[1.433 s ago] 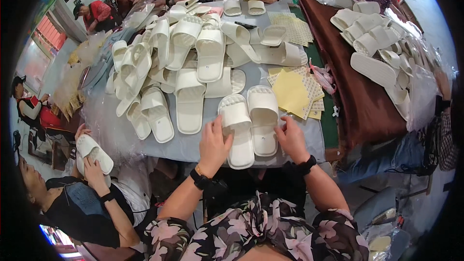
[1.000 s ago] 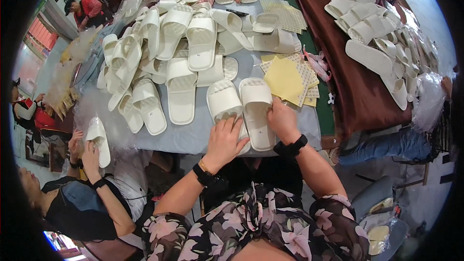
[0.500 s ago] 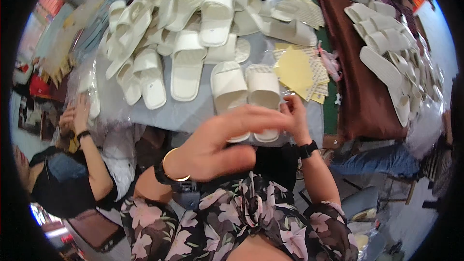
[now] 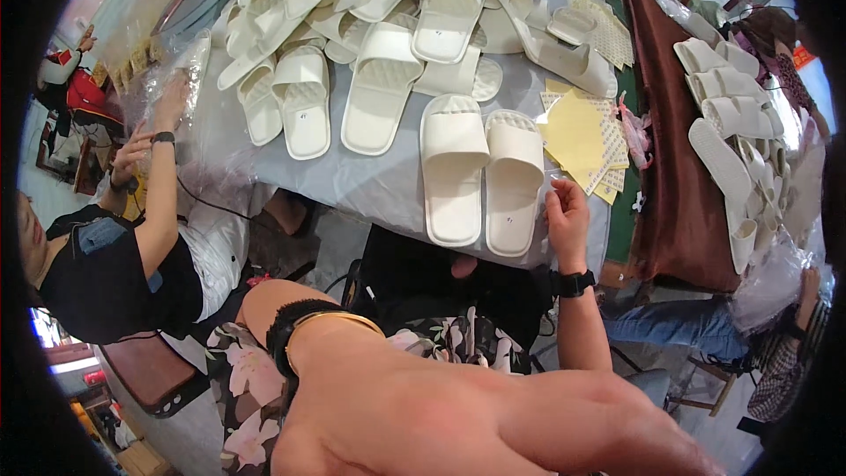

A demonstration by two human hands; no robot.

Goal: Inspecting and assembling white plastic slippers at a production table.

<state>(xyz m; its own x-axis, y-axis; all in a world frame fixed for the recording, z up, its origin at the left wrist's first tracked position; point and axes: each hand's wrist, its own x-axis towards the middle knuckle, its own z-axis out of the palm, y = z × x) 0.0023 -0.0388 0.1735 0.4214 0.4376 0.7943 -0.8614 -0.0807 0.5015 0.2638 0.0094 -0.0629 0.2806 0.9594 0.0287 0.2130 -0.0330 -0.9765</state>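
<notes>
A pair of white slippers stands side by side at the table's front edge, toes away from me: the left slipper and the right slipper. My right hand is just right of the pair, fingers curled together. A tiny pale bit shows at its fingertips, too small to name. Close to the camera, my left hand fills the lower middle, its back toward me, reaching to the lower right. Blur and the frame's edge hide most of its fingers. Yellow backing sheets with small printed labels lie beyond my right hand.
A heap of white slippers covers the far left of the grey-covered table. More slippers lie on a brown cloth at right. On the left, a seated co-worker handles clear plastic. A pink wrapper lies by the sheets.
My left hand has come back from above the slippers toward the camera, uncovering the pair. My right hand stays beside the right slipper. The view has shifted slightly.
</notes>
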